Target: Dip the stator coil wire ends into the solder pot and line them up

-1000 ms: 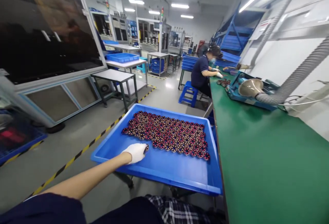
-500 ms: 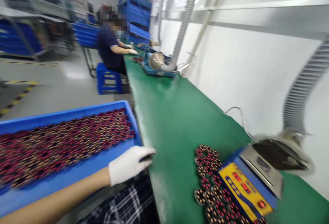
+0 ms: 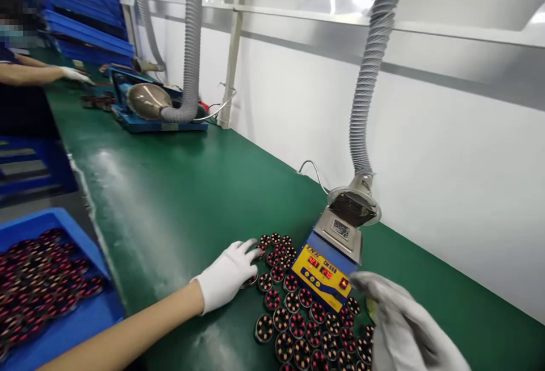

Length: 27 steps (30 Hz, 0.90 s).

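My left hand (image 3: 225,277), in a white glove, reaches over the green bench (image 3: 170,189) to the left edge of a group of small round wound coils (image 3: 298,325). Its fingers lie over one coil (image 3: 250,281), which shows dark beneath them. My right hand (image 3: 400,325), also gloved, comes in at the lower right beside a blue and yellow soldering station (image 3: 326,266). Its fingers are bunched and curved. A yellowish bit shows under them, and I cannot make out what it is.
A grey fume hose (image 3: 366,92) drops to a hood over the station. A blue tray (image 3: 85,317) of several more coils sits left of the bench. Farther along, another person's gloved hand (image 3: 74,74) works by a second blue station (image 3: 153,109) with its own hose.
My view swung right from the blue tray to the bench. My left hand lifted a coil out of the tray and carried it right to the coil group. My right hand came into view.
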Tool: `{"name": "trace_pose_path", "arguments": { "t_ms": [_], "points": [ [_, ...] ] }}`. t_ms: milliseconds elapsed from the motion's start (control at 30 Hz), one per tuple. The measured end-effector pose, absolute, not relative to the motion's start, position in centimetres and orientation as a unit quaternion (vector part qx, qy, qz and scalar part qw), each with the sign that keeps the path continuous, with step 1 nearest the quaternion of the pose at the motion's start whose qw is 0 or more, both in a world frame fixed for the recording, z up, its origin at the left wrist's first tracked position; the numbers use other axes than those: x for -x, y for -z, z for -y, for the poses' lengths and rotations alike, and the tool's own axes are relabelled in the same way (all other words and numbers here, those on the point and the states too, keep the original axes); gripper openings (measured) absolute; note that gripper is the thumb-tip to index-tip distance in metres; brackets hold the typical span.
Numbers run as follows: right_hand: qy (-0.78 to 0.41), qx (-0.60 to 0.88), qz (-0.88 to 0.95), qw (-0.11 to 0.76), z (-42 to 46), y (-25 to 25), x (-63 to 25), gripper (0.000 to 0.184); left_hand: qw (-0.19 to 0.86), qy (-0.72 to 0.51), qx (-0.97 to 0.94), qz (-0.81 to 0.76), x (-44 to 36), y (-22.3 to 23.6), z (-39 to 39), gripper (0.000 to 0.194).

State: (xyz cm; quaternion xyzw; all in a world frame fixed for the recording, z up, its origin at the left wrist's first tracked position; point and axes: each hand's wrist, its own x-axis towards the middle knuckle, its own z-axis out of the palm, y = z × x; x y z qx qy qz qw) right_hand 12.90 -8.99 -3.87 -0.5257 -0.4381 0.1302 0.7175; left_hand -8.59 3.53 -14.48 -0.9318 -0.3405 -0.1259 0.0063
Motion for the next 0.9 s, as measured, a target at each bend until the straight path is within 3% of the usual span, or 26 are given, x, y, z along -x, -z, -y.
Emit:
{"name": "trace_pose_path", "arguments": {
  "t_ms": [100,267,333,400,467,533,600,767,900],
  "points": [
    [-0.269,0.52,0.404,0.703,6.0,4.4,-12.8,0.024,0.04,0.178,0.918,0.352,7.9,10.7,-2.5,0.016],
    [-0.456,0.352,0.37,0.729,4.6,5.0,-12.7,0.037,0.078,0.46,0.845,0.26,2.0,3.3,0.5,0.015],
    [-0.438,0.306,0.358,0.766,5.2,4.9,-13.0,0.034,0.055,0.527,0.821,0.212,-0.3,1.9,1.8,0.019],
    [-0.371,0.316,0.344,0.803,5.9,4.7,-13.5,0.033,-0.01,0.548,0.813,0.197,-1.8,1.4,2.6,0.038],
    [-0.28,0.376,0.344,0.813,6.4,4.5,-14.0,0.032,-0.087,0.525,0.825,0.189,-2.4,1.5,2.8,0.062],
    [-0.218,0.426,0.371,0.796,6.6,4.2,-14.2,0.03,-0.147,0.47,0.854,0.165,-2.5,1.7,2.3,0.073],
    [-0.2,0.44,0.395,0.782,6.5,4.1,-14.2,0.031,-0.175,0.437,0.871,0.141,-2.4,1.9,1.5,0.069],
    [-0.228,0.441,0.472,0.728,6.7,4.0,-15.2,0.025,-0.207,0.486,0.841,0.118,-1.6,2.4,-0.2,0.034],
    [-0.206,0.42,0.581,0.666,7.2,4.2,-16.3,0.017,-0.214,0.475,0.849,0.084,-1.2,2.3,-0.3,0.028]
  ]
}}
